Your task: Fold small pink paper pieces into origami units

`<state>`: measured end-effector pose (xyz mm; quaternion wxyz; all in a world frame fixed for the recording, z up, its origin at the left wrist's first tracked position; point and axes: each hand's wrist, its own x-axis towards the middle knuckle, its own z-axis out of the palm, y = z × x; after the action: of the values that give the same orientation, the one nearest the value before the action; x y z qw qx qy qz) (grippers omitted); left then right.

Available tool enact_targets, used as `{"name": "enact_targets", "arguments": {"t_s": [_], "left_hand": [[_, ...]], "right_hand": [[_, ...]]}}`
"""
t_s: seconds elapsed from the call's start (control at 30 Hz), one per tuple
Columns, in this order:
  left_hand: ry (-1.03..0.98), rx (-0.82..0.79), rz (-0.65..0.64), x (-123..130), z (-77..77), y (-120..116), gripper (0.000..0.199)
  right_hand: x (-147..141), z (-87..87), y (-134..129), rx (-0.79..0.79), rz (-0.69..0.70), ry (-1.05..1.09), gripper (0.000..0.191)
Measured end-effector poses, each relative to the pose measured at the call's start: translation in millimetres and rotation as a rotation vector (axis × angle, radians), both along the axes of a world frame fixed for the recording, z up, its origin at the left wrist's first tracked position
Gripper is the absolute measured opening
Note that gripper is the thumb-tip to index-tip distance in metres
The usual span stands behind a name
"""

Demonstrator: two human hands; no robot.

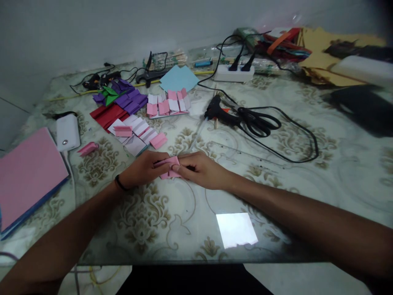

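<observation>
Flowery tabletop [190, 246], and left hand [146, 167] and right hand [204, 169], both curled tight, pinch a pink paper [174, 161] between them, apparently mid-fold; folded papers [132, 101] beyond the left hand look done, the pink sheet [29, 176] left of it unfolded.

One black glue gun [226, 116] lies on one patterned tabletop [190, 221], with one pair of black-handled scissors [266, 124] at its right. Beyond the gun sits one white power strip [224, 73] bearing two black plugs [235, 63]. Left of the gun and nearer the wearer, two hands, one left hand [144, 168] and one right hand [204, 170], share one pink folded piece [170, 162]. Also left of it are two pink-and-white groups [168, 104], one light-blue paper stack [179, 78], one red bundle [106, 116] and purple pieces [132, 101] too overlapped to count. Farthest left of it: one white power bank [68, 131], one loose pink piece [88, 149], one pink-topped stack [30, 176].
</observation>
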<state>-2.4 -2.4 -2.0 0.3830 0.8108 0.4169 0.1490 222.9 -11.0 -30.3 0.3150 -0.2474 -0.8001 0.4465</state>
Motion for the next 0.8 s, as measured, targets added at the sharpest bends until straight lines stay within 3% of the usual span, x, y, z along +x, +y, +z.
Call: {"name": "enact_targets", "arguments": {"t_s": [0.8], "left_hand": [[-0.015,-0.001,-0.022,0.1,0.6,0.8,0.037]], "right_hand": [[0.2,2.0,0.1,0.027,0.005,-0.002,0.052]]}}
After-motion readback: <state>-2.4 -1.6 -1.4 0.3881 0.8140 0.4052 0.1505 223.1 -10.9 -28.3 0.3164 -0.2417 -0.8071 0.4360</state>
